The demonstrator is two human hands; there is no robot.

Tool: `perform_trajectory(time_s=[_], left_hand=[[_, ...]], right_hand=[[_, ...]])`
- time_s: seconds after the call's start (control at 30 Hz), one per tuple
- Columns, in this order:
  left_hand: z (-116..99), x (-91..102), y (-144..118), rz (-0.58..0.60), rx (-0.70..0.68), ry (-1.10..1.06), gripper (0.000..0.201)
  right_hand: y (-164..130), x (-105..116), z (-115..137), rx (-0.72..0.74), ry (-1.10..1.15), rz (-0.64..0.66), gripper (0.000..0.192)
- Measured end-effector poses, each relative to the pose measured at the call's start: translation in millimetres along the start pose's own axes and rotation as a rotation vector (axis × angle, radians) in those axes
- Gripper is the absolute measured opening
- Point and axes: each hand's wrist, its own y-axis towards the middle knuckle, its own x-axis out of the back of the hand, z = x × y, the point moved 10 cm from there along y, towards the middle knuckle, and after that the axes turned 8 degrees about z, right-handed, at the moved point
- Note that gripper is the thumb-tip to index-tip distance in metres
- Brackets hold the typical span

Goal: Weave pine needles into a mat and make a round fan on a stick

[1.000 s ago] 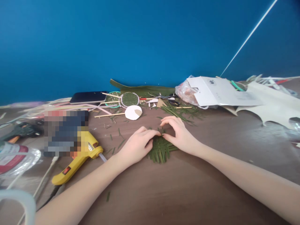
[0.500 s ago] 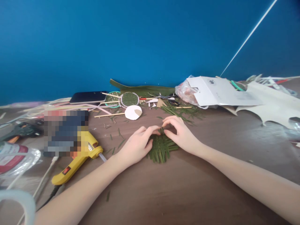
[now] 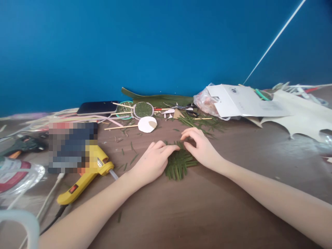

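A small mat of woven green leaf strips [image 3: 178, 166] lies on the brown table, its loose ends fanning towards me and to the right. My left hand [image 3: 155, 160] holds the mat down along its left side. Its index finger reaches across the upper edge, the other fingers are bent, and the thumb is hidden. My right hand [image 3: 201, 147] hovers at the mat's upper right corner. Thumb and index finger curve towards each other with a narrow gap, and I see nothing between them.
On the left lies a yellow glue gun [image 3: 83, 185] with its cable. Behind the hands are a white paper disc [image 3: 147, 124] on a stick, a green round piece [image 3: 143, 110], scissors [image 3: 192, 112] and loose leaf strips [image 3: 189, 121]. White cardboard [image 3: 249, 102] stands back right.
My left index finger has straightened over the mat's upper edge, and its thumb has gone out of sight. My right fingertips have drawn slightly away to the right.
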Motion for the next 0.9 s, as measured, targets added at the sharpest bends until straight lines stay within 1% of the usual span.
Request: perform_trajectory(time_s=[0.1,0.2,0.4,0.5,0.9], left_hand=[[1,-0.1,0,-0.011,0.004,-0.017,0.044],[1,0.6,0,-0.023,-0.001,-0.03,0.044],[0,0.2,-1,-0.024,-0.011,0.008,0.041],[-1,0.6,-1,-0.033,-0.011,0.022,0.041],[-1,0.8,1,-0.02,0.009,0.03,0.04]], right_hand=[[0,1,-1,-0.005,-0.028,-0.017,0.015],[0,-2,0,0.008,-0.037,0.013,0.012],[-3,-10,0,-0.014,-0.048,0.178,0.017],[-4,-12,0,-0.019,-0.049,0.228,0.019],[-4,-16,-2,-0.043,-0.039,0.27,0.016]])
